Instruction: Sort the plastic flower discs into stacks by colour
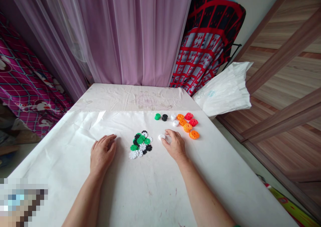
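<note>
My right hand (pixel 175 145) pinches a small stack of white snowflake discs (pixel 162 137) between thumb and fingers, at the table surface. To its left lies a loose pile of green, black and white snowflake discs (pixel 141 139). My left hand (pixel 103 151) rests on the table left of that pile, fingers extended and holding nothing. Beyond my right hand stand a green stack (pixel 157 116), a black stack (pixel 165 117) and white stacks (pixel 175 123). Orange stacks (pixel 187 127) and red stacks (pixel 193 122) sit beside them to the right.
The table (pixel 140 193) has a white cover. A white plastic bag (pixel 225 90) leans at its right far edge. Purple curtains (pixel 135 36) hang behind, and a red and black patterned cloth (pixel 203 43) drapes at the back right. Wooden doors (pixel 286 86) stand on the right.
</note>
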### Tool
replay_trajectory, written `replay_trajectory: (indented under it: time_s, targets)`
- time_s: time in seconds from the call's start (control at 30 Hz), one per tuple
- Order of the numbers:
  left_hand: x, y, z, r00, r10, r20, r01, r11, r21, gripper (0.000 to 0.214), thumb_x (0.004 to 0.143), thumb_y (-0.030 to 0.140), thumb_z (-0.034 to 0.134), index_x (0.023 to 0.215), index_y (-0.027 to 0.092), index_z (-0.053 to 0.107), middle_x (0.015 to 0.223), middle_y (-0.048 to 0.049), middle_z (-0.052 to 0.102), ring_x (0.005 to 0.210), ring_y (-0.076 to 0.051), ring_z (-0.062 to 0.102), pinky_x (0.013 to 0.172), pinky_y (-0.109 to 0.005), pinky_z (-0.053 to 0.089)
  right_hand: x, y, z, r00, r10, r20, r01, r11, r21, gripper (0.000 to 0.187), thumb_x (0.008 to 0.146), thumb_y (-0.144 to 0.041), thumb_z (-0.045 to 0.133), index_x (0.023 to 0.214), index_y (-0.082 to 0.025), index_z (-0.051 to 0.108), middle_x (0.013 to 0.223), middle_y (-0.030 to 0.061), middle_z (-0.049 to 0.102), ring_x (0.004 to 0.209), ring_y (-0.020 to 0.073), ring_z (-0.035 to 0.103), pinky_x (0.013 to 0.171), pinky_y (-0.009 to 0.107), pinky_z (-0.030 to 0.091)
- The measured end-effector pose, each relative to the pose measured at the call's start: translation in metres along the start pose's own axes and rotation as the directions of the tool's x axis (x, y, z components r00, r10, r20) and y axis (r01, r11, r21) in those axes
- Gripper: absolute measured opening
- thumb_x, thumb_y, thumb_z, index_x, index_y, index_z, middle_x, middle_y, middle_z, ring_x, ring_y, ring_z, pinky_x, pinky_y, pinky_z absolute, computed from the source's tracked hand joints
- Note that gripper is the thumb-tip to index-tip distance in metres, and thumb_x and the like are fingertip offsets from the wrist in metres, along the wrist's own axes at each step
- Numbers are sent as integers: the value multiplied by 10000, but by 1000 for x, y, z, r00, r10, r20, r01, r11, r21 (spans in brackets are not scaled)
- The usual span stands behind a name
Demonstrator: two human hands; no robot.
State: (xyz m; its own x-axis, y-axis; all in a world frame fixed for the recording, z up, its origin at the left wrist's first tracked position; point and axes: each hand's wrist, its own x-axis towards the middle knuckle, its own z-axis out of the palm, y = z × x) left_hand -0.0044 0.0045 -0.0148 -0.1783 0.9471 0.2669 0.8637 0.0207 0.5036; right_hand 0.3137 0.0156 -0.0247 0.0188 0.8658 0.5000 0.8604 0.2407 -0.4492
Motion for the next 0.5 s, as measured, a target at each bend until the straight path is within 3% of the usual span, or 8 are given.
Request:
replay_trajectory:
  time_s: [0.17,0.3,0.5]
  targets:
    - [0,2,-1,1000,-9,12,9,1000,-1,384,887,359,405,1103,250,703,1217,-57,723,1294,-272,558,1102,-484,402,-1,2,-4,1000,-12,-18,12,1000,10,240,862,-244,553,1082,-212,643,959,59,733,905,225,638,818,345,504]
    - [0,2,-1,1000,-3,13,3,1000,1,371,877,343,425,1103,249,704,1208,-56,726,1287,-270,563,1100,-476,407,0,-12,-2,999,-36,-29,36,999,9,200,861,-192,541,1011,-228,668,939,51,739,899,217,636,827,330,498]
    - [0,1,0,1000,5,17,-5,1000,10,376,881,331,426,1117,237,703,1219,-64,721,1281,-267,566,1104,-478,397,11,-66,10,971,-140,193,136,990,32,195,836,-198,628,1016,-247,685,991,36,744,990,220,612,855,319,478]
